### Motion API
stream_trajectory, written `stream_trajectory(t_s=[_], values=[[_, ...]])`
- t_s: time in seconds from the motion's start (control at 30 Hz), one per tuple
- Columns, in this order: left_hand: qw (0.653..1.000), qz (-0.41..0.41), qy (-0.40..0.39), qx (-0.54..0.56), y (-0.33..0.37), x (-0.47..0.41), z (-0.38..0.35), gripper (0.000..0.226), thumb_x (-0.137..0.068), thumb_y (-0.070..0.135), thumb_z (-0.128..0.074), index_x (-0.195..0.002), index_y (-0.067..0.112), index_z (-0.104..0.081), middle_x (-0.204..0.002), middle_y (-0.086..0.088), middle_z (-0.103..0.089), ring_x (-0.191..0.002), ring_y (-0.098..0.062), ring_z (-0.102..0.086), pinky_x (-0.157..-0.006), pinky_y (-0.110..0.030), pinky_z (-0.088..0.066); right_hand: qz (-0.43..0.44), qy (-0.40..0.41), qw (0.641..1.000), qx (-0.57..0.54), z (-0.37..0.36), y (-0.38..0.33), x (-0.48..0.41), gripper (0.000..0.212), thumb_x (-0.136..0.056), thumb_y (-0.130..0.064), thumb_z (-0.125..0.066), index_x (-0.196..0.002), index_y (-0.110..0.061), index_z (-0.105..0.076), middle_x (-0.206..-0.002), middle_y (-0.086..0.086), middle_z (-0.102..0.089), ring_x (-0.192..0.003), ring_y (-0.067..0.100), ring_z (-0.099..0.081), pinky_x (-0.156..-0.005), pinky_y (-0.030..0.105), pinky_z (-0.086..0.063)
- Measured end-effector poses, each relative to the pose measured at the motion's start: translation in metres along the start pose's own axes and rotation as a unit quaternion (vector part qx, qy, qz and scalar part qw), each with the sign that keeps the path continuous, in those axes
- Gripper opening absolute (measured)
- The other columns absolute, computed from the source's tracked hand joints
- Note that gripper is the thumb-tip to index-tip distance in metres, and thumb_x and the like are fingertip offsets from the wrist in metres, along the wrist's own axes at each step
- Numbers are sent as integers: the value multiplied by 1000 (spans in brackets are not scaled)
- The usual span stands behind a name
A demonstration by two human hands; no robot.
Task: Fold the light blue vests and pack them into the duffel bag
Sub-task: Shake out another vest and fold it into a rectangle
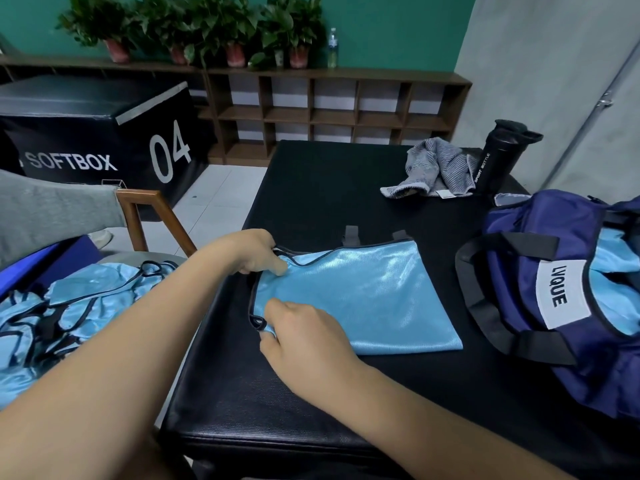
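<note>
Right grip point(304, 336), the nearer of the two, is curled tight on the near-left corner of the vest point(363, 299), pinching the blue cloth just beside a loop of its black trim. Left grip point(254, 252), a little farther off, pinches the far-left corner the same way, fingers tucked over the trim. Holding both corners of one edge keeps that edge taut and square. I judge this is the set-up for carrying the left edge over to the right in another fold.

The vest lies flat on the black counter point(311, 393), already doubled into a rough rectangle, with two dark tabs poking out past its far edge. Its right edge stops short of the bag point(540, 237), so there is room to fold that way.

At the near left, off the counter, a pile point(79, 306) of loose vests with tangled trim lies by a wooden chair point(152, 216). It is within reach of the left arm and is probably the stock not yet folded. To the right, the navy bag sits on the counter with its top open and its handles splayed. Light blue cloth shows inside, so some vests appear to be packed and the task looks partway through.

Farther right, a striped grey towel point(436, 168) lies just beside a black bottle point(498, 161), both well apart from the work. Beyond the counter a black box point(86, 133) marked 04 stands at the left, and a brown shelf point(329, 109) runs along the green wall with plants point(194, 22) on top.
</note>
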State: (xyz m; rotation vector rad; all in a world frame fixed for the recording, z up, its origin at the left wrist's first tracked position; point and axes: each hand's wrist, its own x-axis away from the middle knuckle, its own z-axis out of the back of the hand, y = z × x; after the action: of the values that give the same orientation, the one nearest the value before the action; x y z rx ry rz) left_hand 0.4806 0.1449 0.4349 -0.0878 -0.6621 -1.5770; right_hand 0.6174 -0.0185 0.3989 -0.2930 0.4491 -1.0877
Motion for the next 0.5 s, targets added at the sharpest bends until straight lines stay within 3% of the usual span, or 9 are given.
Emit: stream_trajectory(t_s=[0.1,0.13,0.2,0.23,0.37,0.5], values=[[997,-15,3,77,4,12,7,41,-85,28,-69,-124,15,-67,-76,-2,-60,-65,-20,-56,-50,-22,-48,-16,7,999,-43,1,1,1,22,-103,-28,-54,-89,-18,-41,-80,-2,-51,-74,28,-50,-63,45,-42],[995,-20,11,96,6,17,10,36,-90,22,-65,-125,15,-67,-66,2,-56,-56,-15,-53,-43,-19,-45,-23,10,997,-67,2,2,1,21,-102,-28,-56,-89,-18,-42,-78,-2,-53,-73,28,-52,-64,47,-46],[990,-24,24,138,10,23,17,25,-94,14,-61,-119,11,-68,-52,5,-44,-37,-11,-40,-35,-17,-36,-46,16,991,-122,7,3,2,18,-99,-28,-59,-89,-22,-45,-75,-3,-56,-72,25,-55,-66,48,-51],[985,-29,29,167,12,25,21,18,-95,14,-62,-112,9,-67,-55,3,-47,-35,-11,-40,-34,-17,-35,-62,25,986,-152,11,4,3,17,-97,-27,-61,-88,-24,-47,-73,-3,-58,-71,23,-56,-67,48,-52],[951,-61,46,300,18,20,24,13,-93,23,-70,-99,19,-59,-79,-4,-49,-57,-14,-42,-48,-25,-39,-125,48,956,-260,40,13,15,13,-92,-21,-67,-92,-26,-55,-75,-2,-68,-65,14,-60,-70,43,-55],[895,-119,13,430,42,18,8,18,-97,11,-65,-109,21,-58,-68,1,-49,-53,-12,-37,-52,-26,-38,-177,17,941,-288,71,31,36,24,-89,-18,-70,-104,-31,-56,-81,-3,-73,-61,8,-53,-64,34,-48]])
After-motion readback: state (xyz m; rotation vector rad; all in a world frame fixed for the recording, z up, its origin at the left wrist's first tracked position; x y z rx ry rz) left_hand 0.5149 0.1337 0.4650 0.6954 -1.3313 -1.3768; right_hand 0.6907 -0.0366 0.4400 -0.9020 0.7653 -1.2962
